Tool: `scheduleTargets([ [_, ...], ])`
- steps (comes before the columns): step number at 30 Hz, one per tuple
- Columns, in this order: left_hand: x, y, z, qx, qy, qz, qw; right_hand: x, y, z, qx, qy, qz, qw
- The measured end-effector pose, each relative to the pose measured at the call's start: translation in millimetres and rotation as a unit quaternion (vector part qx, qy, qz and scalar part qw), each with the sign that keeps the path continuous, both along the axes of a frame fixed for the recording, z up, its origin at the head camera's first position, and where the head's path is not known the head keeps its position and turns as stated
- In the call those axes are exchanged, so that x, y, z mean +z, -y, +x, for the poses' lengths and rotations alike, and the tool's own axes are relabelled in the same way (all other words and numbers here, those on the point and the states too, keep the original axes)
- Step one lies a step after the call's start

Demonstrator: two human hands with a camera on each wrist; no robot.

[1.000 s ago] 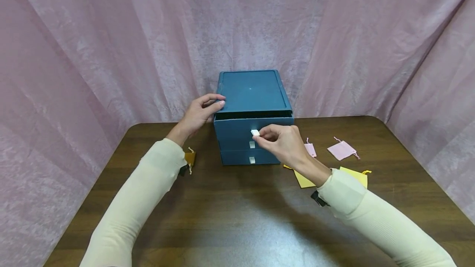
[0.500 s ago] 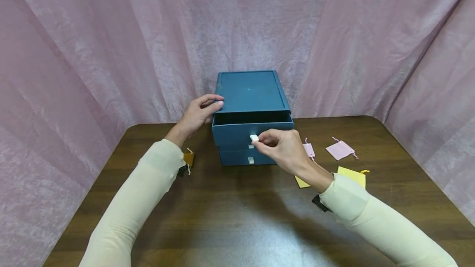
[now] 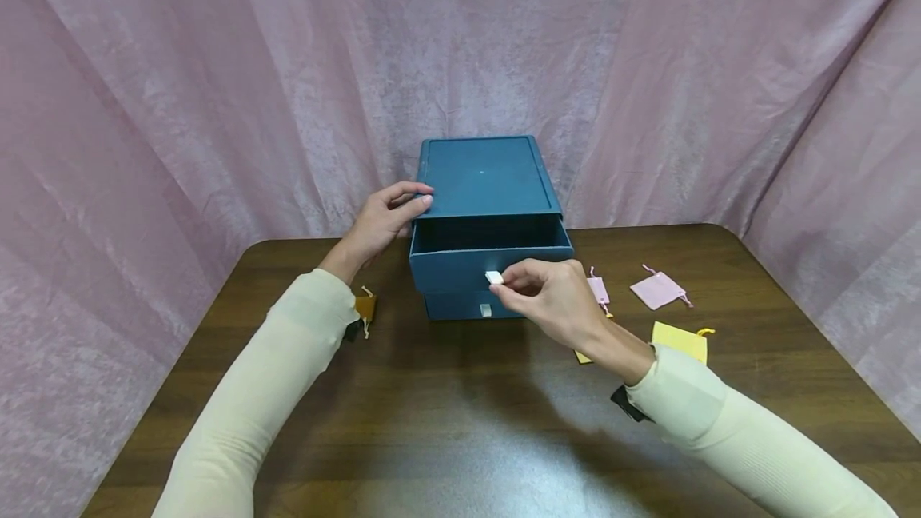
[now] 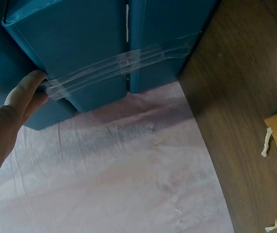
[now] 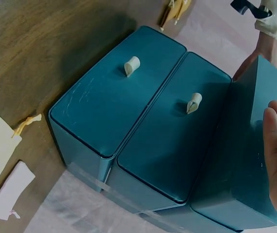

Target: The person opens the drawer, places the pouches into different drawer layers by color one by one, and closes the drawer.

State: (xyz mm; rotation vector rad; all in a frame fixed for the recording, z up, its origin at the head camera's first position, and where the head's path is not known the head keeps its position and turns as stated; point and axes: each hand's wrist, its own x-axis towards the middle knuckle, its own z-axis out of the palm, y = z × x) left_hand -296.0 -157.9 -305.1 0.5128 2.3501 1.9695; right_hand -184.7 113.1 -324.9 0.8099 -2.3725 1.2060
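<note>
A blue three-drawer box (image 3: 485, 174) stands at the back of the table, its top drawer (image 3: 449, 268) pulled partway out with a dark interior showing. My right hand (image 3: 557, 298) pinches that drawer's white pull tab (image 3: 493, 277) between thumb and fingers. In the right wrist view the two lower drawers are closed, each with its own pale tab (image 5: 194, 103). At the box's upper left front corner rests my left hand (image 3: 381, 222). The left wrist view shows its fingers (image 4: 26, 94) against the box's side, near a strip of clear tape (image 4: 128, 63).
Pink drawstring pouches (image 3: 659, 291) and yellow ones (image 3: 679, 340) lie right of the box; one yellow pouch (image 3: 582, 357) is mostly hidden under my right wrist. A brown pouch (image 3: 365, 308) lies beside my left forearm. Behind the wooden table (image 3: 432, 430) hangs a pink curtain (image 3: 496, 38).
My right hand has drawn the top drawer farther out toward me, and more of its interior shows. My left hand stays at the box's corner.
</note>
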Motion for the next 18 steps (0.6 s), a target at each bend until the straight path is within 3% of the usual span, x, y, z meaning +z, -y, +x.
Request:
scheduleTargets([
  [18, 1.6, 1.8, 2.0, 0.009, 0.010, -0.010, 0.9999, -0.7, -0.4, 9.3, 0.012, -0.006, -0.011, 0.9999],
])
